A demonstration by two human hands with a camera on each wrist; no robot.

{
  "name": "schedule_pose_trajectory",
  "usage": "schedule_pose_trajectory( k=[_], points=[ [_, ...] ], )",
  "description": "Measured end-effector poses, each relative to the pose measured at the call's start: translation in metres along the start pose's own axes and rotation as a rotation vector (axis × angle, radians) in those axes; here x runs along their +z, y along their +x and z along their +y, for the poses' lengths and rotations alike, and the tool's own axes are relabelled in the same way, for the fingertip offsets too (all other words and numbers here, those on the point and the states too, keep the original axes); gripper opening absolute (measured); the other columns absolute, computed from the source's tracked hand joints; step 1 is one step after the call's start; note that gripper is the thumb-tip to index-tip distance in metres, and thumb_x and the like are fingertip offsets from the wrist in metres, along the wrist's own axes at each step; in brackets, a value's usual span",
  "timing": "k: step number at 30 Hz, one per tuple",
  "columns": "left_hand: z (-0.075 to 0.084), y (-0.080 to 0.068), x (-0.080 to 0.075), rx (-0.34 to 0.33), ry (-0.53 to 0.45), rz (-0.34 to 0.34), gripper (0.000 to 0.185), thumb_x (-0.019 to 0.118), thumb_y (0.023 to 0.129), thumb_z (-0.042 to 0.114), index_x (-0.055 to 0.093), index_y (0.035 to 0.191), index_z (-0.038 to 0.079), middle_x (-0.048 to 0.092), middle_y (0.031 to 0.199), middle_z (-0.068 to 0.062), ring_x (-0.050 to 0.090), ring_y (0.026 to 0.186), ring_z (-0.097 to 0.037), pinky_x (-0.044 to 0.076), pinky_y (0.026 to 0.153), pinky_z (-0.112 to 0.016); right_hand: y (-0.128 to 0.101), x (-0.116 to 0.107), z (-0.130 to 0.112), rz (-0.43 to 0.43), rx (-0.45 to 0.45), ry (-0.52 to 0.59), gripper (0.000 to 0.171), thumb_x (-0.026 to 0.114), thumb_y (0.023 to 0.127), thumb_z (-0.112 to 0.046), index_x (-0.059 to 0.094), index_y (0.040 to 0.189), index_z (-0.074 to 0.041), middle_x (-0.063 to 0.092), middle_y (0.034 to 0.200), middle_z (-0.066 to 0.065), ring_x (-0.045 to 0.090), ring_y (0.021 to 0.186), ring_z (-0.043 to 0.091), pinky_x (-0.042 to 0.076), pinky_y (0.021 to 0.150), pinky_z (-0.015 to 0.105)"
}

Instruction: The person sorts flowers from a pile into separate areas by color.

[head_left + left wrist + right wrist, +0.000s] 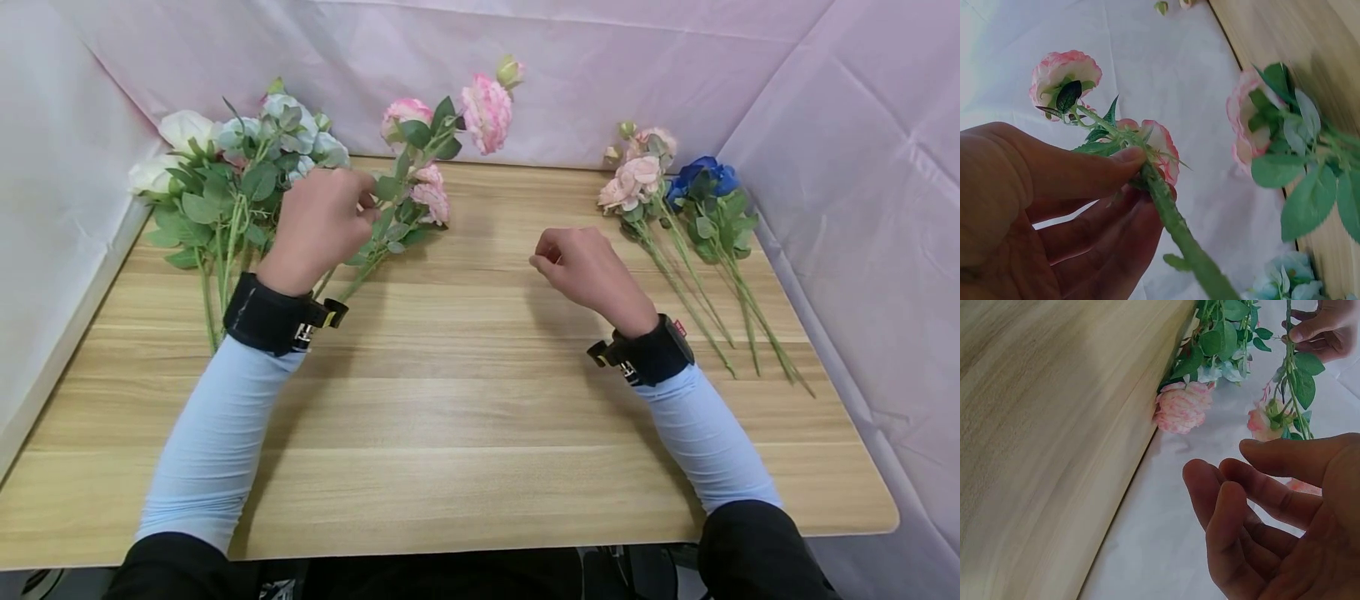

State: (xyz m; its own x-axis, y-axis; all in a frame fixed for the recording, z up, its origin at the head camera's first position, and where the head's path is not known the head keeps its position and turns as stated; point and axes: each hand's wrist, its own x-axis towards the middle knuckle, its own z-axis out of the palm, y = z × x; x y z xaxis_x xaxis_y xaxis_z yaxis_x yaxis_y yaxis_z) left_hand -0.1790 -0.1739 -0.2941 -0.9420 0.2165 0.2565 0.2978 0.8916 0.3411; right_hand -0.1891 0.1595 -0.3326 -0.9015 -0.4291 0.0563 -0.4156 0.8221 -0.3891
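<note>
My left hand (321,227) pinches the green stem (1175,222) of a pink peony spray (487,115) between thumb and fingers. Its two open blooms and a bud rise above the table's far edge. In the left wrist view, pink-edged petals (1065,78) show beyond the fingertips. Another pink peony (431,193) lies just below the raised spray, its stem running toward the left wrist. Over the middle right of the table hovers my right hand (588,268), holding nothing. Its fingers curl loosely and the thumb stands apart from them in the right wrist view.
White flowers (183,132) and light blue flowers (292,125) lie bunched at the back left, leafy stems toward me. At the right lie pale pink flowers (633,182) and a blue flower (707,178). White cloth (600,75) hangs behind the wooden table (465,433).
</note>
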Motion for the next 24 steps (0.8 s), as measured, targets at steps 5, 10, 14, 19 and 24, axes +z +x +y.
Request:
schedule_pose_trajectory(
  k=[5,10,14,19,24],
  points=[
    [0.016,-0.001,0.008,0.048,-0.021,0.019,0.013,0.061,0.093,0.0,0.074,0.092,0.003,0.078,0.093,-0.018,0.064,0.067,-0.034,0.043,0.055,-0.039,-0.001,0.0,-0.006,-0.019,0.005,0.038,0.017,0.066,0.101,-0.024,0.075,0.1,-0.01,0.075,0.086,0.008,0.067,0.072,0.021,0.049,0.067,0.035],
    [0.031,-0.001,0.016,0.098,-0.018,0.022,0.006,0.067,0.092,0.004,0.071,0.088,0.004,0.076,0.084,-0.014,0.06,0.066,-0.03,0.042,0.057,-0.039,-0.001,0.001,-0.01,-0.04,-0.006,0.1,0.019,0.064,0.103,-0.026,0.074,0.101,-0.01,0.076,0.084,0.009,0.068,0.067,0.017,0.048,0.064,0.033],
    [0.043,-0.004,0.022,0.156,-0.031,0.02,0.01,0.067,0.09,0.003,0.067,0.08,0.005,0.066,0.071,-0.01,0.053,0.061,-0.026,0.037,0.055,-0.036,-0.001,0.001,-0.015,-0.065,-0.025,0.188,0.022,0.063,0.104,-0.027,0.074,0.106,-0.008,0.076,0.084,0.012,0.072,0.068,0.021,0.049,0.061,0.032],
    [0.057,-0.008,0.029,0.178,-0.042,-0.018,0.014,0.064,0.092,0.002,0.064,0.079,0.007,0.057,0.069,-0.006,0.048,0.064,-0.022,0.036,0.058,-0.034,-0.002,0.003,-0.021,-0.112,-0.033,0.32,0.028,0.061,0.106,-0.03,0.074,0.114,-0.006,0.074,0.085,0.014,0.073,0.072,0.03,0.055,0.059,0.034],
    [0.068,-0.012,0.034,0.183,-0.033,-0.037,0.01,0.065,0.093,0.003,0.068,0.085,0.006,0.066,0.075,-0.008,0.059,0.066,-0.025,0.044,0.06,-0.037,-0.001,0.01,-0.025,-0.154,-0.04,0.443,0.034,0.055,0.108,-0.031,0.073,0.119,-0.004,0.074,0.096,0.021,0.074,0.081,0.034,0.062,0.071,0.044]
  ],
)
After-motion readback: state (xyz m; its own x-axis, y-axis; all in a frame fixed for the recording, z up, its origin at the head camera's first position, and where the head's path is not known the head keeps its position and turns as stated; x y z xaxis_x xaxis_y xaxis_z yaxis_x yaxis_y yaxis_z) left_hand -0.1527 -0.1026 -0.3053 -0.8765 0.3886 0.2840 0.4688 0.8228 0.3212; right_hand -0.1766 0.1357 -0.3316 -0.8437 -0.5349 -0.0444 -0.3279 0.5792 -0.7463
